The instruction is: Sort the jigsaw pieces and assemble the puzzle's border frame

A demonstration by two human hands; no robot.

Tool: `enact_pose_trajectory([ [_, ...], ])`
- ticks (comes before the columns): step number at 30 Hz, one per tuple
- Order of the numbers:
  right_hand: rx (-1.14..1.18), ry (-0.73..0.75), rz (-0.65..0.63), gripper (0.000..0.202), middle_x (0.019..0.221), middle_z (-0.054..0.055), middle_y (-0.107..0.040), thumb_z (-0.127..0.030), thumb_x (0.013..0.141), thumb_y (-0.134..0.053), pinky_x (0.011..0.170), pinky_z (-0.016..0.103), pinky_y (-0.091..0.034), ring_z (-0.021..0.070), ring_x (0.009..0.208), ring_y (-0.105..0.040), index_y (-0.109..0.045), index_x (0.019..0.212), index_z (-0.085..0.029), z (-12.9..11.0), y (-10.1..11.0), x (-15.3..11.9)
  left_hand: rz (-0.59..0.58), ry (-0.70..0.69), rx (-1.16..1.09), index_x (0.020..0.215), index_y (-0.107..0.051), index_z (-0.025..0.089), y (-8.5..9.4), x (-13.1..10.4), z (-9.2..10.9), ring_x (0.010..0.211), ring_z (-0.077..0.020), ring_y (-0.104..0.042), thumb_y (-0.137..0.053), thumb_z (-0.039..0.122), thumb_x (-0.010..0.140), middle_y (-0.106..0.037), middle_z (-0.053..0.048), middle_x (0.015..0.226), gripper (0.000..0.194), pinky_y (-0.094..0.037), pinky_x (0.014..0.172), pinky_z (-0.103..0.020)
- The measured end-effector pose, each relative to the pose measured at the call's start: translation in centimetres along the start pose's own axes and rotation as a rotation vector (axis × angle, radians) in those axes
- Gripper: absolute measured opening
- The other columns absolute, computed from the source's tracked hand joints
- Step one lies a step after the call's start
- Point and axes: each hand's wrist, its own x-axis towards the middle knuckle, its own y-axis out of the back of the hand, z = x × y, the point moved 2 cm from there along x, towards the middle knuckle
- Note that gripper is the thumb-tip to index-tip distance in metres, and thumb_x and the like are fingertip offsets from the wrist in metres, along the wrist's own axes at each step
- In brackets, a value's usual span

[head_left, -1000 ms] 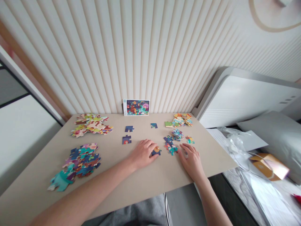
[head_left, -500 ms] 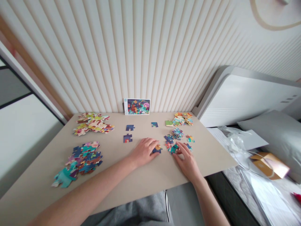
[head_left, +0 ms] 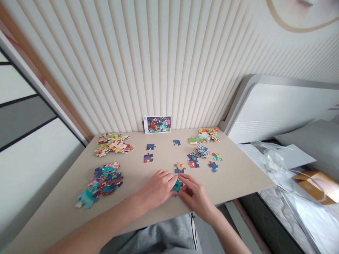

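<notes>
Near the table's front edge, a teal puzzle piece (head_left: 177, 185) lies between my two hands, partly covered by fingers. My left hand (head_left: 159, 187) pinches it from the left with fingertips and thumb. From the right, my right hand (head_left: 196, 196) has its thumb and fingers closed on the same piece. Just beyond the fingertips rests a dark blue puzzle piece with an orange round shape (head_left: 179, 167). Further right are a red-and-blue puzzle piece (head_left: 194, 163) and a single blue piece (head_left: 213, 167). Whether the held teal part is one piece or two joined ones, I cannot tell.
Puzzle heaps lie at back left (head_left: 112, 144), front left (head_left: 106, 181) and back right (head_left: 208, 135). A small pile (head_left: 202, 151) sits nearer. Loose pieces (head_left: 150, 146) dot the middle. A picture card (head_left: 158, 125) leans on the wall. Right stands a bed with a pillow (head_left: 312, 139).
My right hand has moved left and nearer with the teal piece, away from the right-hand pieces. My left hand has let go of the orange-and-blue piece and come to the teal one.
</notes>
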Motion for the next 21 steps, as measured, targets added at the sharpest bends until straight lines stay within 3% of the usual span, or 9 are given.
enact_pose_trajectory([
  [2, -0.035, 0.028, -0.044, 0.044, 0.150, 0.012, -0.054, -0.023, 0.097, -0.060, 0.083, 0.031, -0.062, 0.0163, 0.091, -0.072, -0.063, 0.141, -0.029, -0.9, -0.2, -0.1, 0.007, 0.063, -0.137, 0.119, -0.067, 0.024, 0.1, -1.2, -0.1, 0.104, -0.0228, -0.071, -0.061, 0.028, 0.100, -0.075, -0.007, 0.112, 0.020, -0.054, 0.094, -0.036],
  [6, -0.179, 0.057, -0.045, 0.033, 0.148, 0.011, -0.056, -0.027, 0.101, -0.057, 0.095, 0.033, -0.060, 0.0211, 0.112, -0.070, -0.069, 0.131, -0.026, -1.6, 0.2, -0.2, 0.086, 0.228, -0.303, 0.129, -0.067, 0.028, 0.9, -4.4, -2.5, 0.113, -0.0175, -0.070, -0.046, 0.030, 0.107, -0.074, -0.003, 0.123, 0.030, -0.054, 0.099, -0.028],
  [12, -0.561, 0.042, 0.207, 0.031, 0.136, 0.012, -0.066, -0.028, 0.104, -0.049, 0.107, 0.046, -0.053, 0.0276, 0.120, -0.065, -0.073, 0.123, -0.024, 1.4, 4.4, 0.2, 0.284, 0.514, -0.014, 0.134, -0.065, 0.027, 4.3, -13.7, -11.9, 0.128, -0.0272, -0.063, -0.047, 0.049, 0.105, -0.069, -0.006, 0.136, 0.040, -0.048, 0.110, -0.039],
  [15, -0.767, 0.034, 0.280, 0.034, 0.138, 0.011, -0.066, -0.031, 0.104, -0.049, 0.110, 0.054, -0.049, 0.0323, 0.126, -0.061, -0.071, 0.129, -0.025, 3.0, 6.7, 0.6, 0.272, 0.630, 0.136, 0.140, -0.059, 0.024, 5.7, -17.5, -15.9, 0.115, -0.0272, -0.067, -0.043, 0.045, 0.106, -0.071, -0.006, 0.131, 0.043, -0.050, 0.103, -0.040],
  [18, -0.871, 0.041, 0.221, 0.038, 0.144, 0.009, -0.064, -0.035, 0.104, -0.050, 0.111, 0.056, -0.047, 0.0340, 0.133, -0.056, -0.068, 0.136, -0.026, 3.9, 7.6, 1.1, 0.233, 0.680, 0.292, 0.135, -0.061, 0.017, 6.2, -19.1, -17.9, 0.107, -0.0285, -0.068, -0.038, 0.042, 0.107, -0.073, -0.011, 0.123, 0.045, -0.048, 0.102, -0.041],
  [21, -0.894, 0.031, 0.191, 0.036, 0.139, 0.010, -0.067, -0.036, 0.104, -0.050, 0.110, 0.053, -0.047, 0.0321, 0.132, -0.057, -0.070, 0.132, -0.025, 3.8, 7.6, 1.3, 0.187, 0.694, 0.340, 0.134, -0.062, 0.014, 5.8, -18.9, -18.6, 0.105, -0.0285, -0.068, -0.035, 0.042, 0.107, -0.073, -0.012, 0.120, 0.047, -0.047, 0.100, -0.040],
])
